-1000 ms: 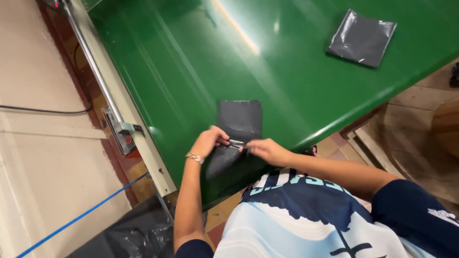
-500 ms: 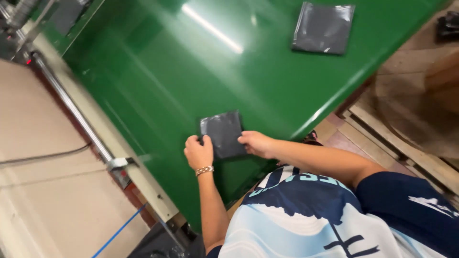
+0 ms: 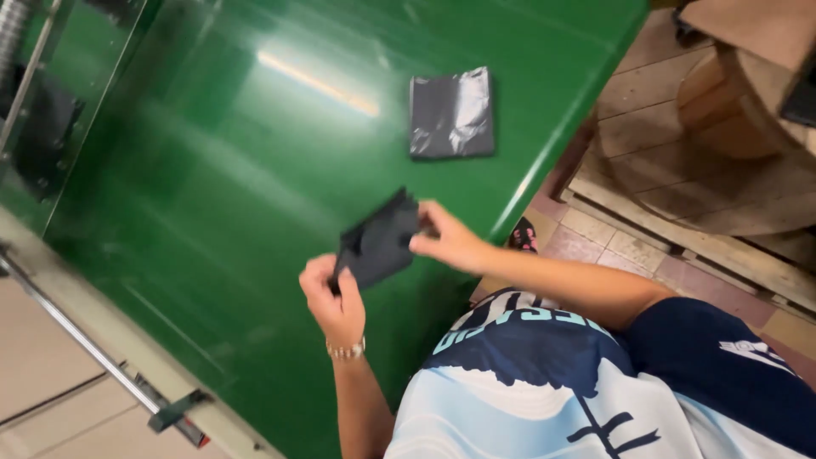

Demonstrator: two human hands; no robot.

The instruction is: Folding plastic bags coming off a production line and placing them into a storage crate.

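The dark pouch (image 3: 380, 240), which lay flat under both hands half a second ago, is now lifted clear of the green tabletop (image 3: 212, 170) and held in the air between them. The flattening on the surface looks finished, and the piece is now being handled off it.

The left hand (image 3: 334, 297) pinches the pouch's lower left corner, fingers pressed together on it. The right hand (image 3: 449, 240) pinches the upper right edge, thumb and fingers closed on the material.

The pouch's long axis runs on a diagonal from lower left to upper right, tilted rather than flat, with its upper end pointing up and right toward the far side of the tabletop. A second dark bag (image 3: 451, 113) lies flat there, well apart from the hands.
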